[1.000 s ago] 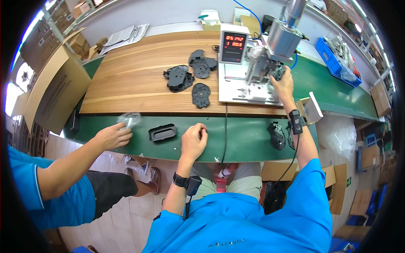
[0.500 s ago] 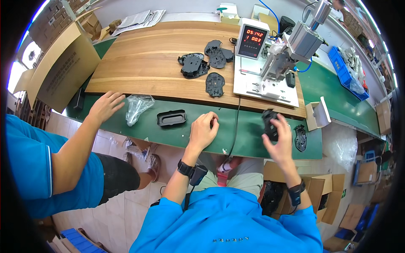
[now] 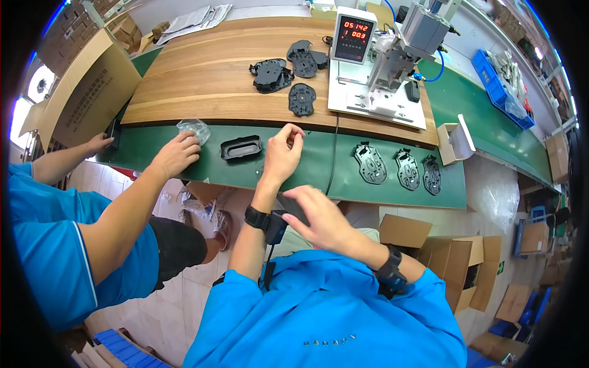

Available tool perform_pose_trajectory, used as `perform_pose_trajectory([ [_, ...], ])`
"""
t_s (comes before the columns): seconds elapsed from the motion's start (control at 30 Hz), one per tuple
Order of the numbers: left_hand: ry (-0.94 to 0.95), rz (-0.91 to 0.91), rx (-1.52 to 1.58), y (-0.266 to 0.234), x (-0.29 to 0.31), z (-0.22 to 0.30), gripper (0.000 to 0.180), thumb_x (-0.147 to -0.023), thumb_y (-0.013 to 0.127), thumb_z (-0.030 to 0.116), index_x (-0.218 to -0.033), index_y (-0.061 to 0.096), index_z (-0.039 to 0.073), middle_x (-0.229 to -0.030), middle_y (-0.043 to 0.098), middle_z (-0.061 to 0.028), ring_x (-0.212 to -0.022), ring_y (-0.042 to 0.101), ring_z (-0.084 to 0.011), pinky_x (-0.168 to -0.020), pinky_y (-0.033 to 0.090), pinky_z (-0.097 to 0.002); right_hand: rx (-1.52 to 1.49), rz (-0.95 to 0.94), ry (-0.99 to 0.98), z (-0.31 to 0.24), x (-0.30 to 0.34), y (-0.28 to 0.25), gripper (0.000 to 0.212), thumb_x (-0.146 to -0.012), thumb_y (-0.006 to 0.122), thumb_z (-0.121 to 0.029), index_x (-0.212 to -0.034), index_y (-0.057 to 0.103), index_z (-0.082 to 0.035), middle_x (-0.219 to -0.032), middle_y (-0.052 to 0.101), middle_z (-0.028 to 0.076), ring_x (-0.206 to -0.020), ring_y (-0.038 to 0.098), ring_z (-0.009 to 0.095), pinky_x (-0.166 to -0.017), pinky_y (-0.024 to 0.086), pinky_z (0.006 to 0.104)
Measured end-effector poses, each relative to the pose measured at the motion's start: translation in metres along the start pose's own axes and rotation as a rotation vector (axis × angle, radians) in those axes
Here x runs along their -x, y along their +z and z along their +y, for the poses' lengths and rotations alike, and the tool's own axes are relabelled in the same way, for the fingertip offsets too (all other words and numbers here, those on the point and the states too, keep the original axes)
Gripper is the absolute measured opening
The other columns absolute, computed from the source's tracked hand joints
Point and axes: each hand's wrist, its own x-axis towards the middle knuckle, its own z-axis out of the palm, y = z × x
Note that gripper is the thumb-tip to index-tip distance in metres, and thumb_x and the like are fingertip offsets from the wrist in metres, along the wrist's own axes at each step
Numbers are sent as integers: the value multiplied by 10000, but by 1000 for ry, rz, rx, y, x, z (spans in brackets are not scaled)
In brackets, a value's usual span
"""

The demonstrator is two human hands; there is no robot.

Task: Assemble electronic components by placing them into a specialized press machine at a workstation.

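Observation:
My left hand is raised over the front edge of the green table, fingers curled to the thumb; whatever they may pinch is hidden. Close to the left wrist hovers my right hand, slightly blurred, thumb and fingers apart with nothing between them. On the table to the right lie three black mouse-shaped plastic shells in a row: a larger one, a middle one and one at the right end. Left of my left hand sits a black oblong tray.
A co-worker's hand touches a clear plastic bag at the left. More black shells lie on the wooden board. Behind stands a press with a red-digit display box. An open white box stands at the right.
My right hand has let go of the black shells, now lying on the table, and moved left to my left wrist. The co-worker's hand has moved onto the plastic bag. The view has shifted.

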Motion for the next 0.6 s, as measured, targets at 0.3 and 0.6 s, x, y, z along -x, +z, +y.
perform_pose_trajectory([
  [0.3, -44, 139, 193, -29, 0, -13, 116, -1000, 574, 62, -973, 668, 0, -752, 671, -41, -694, 635, -96, -635, 491, -263, -495, -27, 101, -12, 16, 48, 377, -1018, 622, -137, -1365, 542, -12, -1190, 581, 165, -1065, 599, 306, -910, 493, 407],
  [0.6, -60, 192, 280, -13, 5, -26, 104, -1010, 570, 56, -969, 654, 11, -744, 654, -26, -693, 630, -83, -625, 477, -250, -555, -27, 203, -1, 19, 60, 305, -1085, 518, -198, -1340, 551, -32, -1130, 606, 117, -1052, 580, 239, -948, 466, 353],
])
